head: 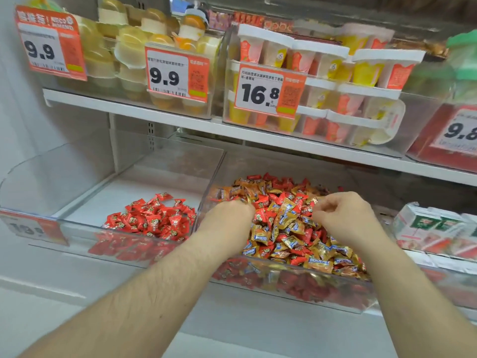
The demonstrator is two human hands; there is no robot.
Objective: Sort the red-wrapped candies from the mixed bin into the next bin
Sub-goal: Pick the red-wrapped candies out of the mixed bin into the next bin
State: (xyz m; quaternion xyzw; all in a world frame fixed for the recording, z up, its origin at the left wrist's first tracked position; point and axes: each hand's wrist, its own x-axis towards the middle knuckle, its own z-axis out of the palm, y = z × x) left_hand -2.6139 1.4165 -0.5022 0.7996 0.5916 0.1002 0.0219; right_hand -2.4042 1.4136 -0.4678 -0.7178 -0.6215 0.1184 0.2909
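Red-wrapped candies (154, 219) glossy, crinkled; piled loosely

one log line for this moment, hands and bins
left hand: in mixed bin, curled | right hand: same | red bin: part filled

Clear plastic mixed bin (322, 293) on the lower shelf, heaped w/ small crinkly red-wrapped candies (265, 218) jumbled among gold-and-blue wrapped candies (284, 215), red ones scattered thru the pile, some pressed against the front wall. Just left, touching it, the clear plastic next bin (85, 226): only a low pile of red wrapped candies (157, 220), bunched toward its right front corner.
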